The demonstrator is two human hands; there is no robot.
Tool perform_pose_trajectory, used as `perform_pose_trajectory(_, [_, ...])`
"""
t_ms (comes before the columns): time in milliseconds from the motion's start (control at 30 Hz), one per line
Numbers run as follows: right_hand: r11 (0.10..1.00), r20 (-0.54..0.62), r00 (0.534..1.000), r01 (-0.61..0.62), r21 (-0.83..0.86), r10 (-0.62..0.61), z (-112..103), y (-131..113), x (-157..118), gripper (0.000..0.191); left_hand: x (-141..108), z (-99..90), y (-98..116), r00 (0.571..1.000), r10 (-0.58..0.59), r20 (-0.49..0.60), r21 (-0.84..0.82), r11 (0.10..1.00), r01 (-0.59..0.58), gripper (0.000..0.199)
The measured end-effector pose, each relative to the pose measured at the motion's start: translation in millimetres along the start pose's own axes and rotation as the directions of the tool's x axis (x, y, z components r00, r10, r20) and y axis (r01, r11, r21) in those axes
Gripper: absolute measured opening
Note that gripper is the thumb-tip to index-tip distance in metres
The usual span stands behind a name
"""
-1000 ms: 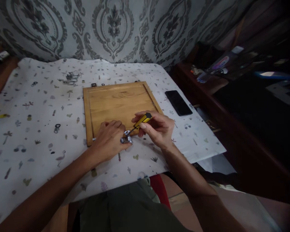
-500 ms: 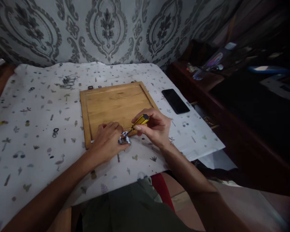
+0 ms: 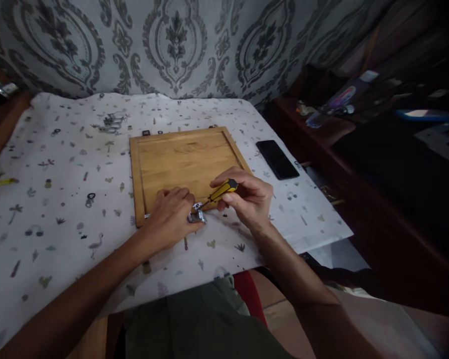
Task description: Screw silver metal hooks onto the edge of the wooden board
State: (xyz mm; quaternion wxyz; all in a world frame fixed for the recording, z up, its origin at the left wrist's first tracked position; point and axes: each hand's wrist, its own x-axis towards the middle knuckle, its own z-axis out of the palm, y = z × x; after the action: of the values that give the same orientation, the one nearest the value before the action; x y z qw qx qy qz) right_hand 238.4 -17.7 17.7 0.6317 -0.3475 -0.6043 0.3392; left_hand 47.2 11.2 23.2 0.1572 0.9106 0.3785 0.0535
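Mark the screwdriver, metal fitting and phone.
Screwdriver [image 3: 223,190]: head view, on the yellow-and-black handle.
Metal fitting [image 3: 199,217]: head view, on its shiny near part.
Phone [image 3: 277,159]: head view, middle of the dark face.

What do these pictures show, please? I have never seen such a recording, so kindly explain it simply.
There is no machine: these are one person's bare hands, seen by a head-worn camera looking forward and down. The right hand holds a yellow-and-black screwdriver, pointed at a small metal fitting. The left hand is beside that fitting, over the near edge of a wooden panel. The panel lies on a patterned tablecloth, with a dark phone to its right and some metal parts beyond its far left corner.
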Motion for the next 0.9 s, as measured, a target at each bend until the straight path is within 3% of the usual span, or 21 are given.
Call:
perform_pose_trajectory(100, [0.999, -0.037, 0.999, -0.025, 0.023, 0.026, 2.1, -1.2, 1.0, 0.023, -0.1, -0.6, 0.0, 1.000, -0.003, 0.026, 0.002, 1.000, 0.002, 0.024])
perform_pose_trajectory(267, [0.991, 0.030, 0.999, -0.033, 0.132, 0.030, 4.3, -3.5, 1.0, 0.019, -0.2, 0.4, -0.6, 1.000, 0.001, 0.020, 0.013, 1.000, -0.001, 0.027])
perform_pose_trajectory(367, [0.992, 0.043, 0.995, -0.093, 0.087, 0.089, 3.6, -5.6, 1.3, 0.026, -0.4, 2.2, -1.5, 1.000, 0.011, 0.014, 0.019, 1.000, -0.011, 0.027])
perform_pose_trajectory(533, [0.995, 0.098, 0.990, -0.094, -0.042, 0.098, 1.4, -7.9, 3.5, 0.013, -0.5, 3.7, -1.8, 1.000, 0.011, 0.005, 0.013, 1.000, -0.011, 0.028])
perform_pose_trajectory(667, [0.998, 0.098, 0.994, -0.053, -0.031, 0.056, 1.3, -6.0, 3.4, 0.014, 0.2, 2.7, -1.1, 1.000, 0.000, 0.002, 0.003, 1.000, 0.000, 0.025])
perform_pose_trajectory(900, [0.990, 0.084, 0.986, -0.144, -0.006, 0.144, 0.7, -4.6, 3.0, 0.028, 1.2, -0.5, 0.5, 1.000, -0.023, 0.014, -0.026, 0.999, 0.024, 0.021])
